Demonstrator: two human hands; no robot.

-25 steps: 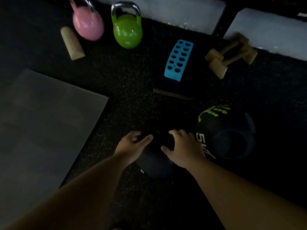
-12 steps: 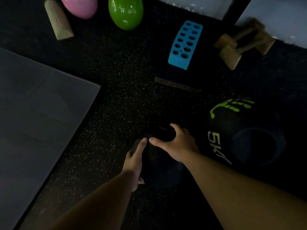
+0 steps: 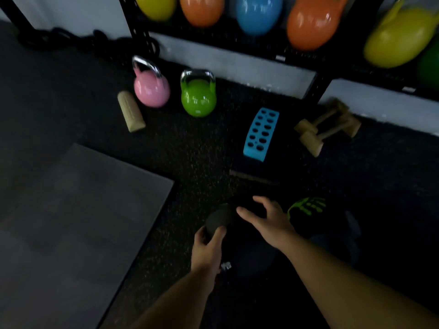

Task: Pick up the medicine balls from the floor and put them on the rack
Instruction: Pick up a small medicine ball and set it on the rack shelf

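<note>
Fingers (image 3: 220, 232) of the left hand (image 3: 205, 248) curl round the medicine ball (image 3: 221, 217) at its near side; right hand (image 3: 270, 224) fingers spread over its top.

The small black ball (image 3: 221, 218) in the grip melts into the dark floor, so its near edge under the right hand (image 3: 268, 222) is anyone's guess, and the left hand (image 3: 206, 248) covers its left side. Just right of the grip, the bigger ball (image 3: 306, 206) shows only a green handprint, the rest lost in shadow. Far beyond the grip, the kettlebells (image 3: 259, 15) on the rack (image 3: 137, 32) are smeared and chopped by the top edge.
</note>
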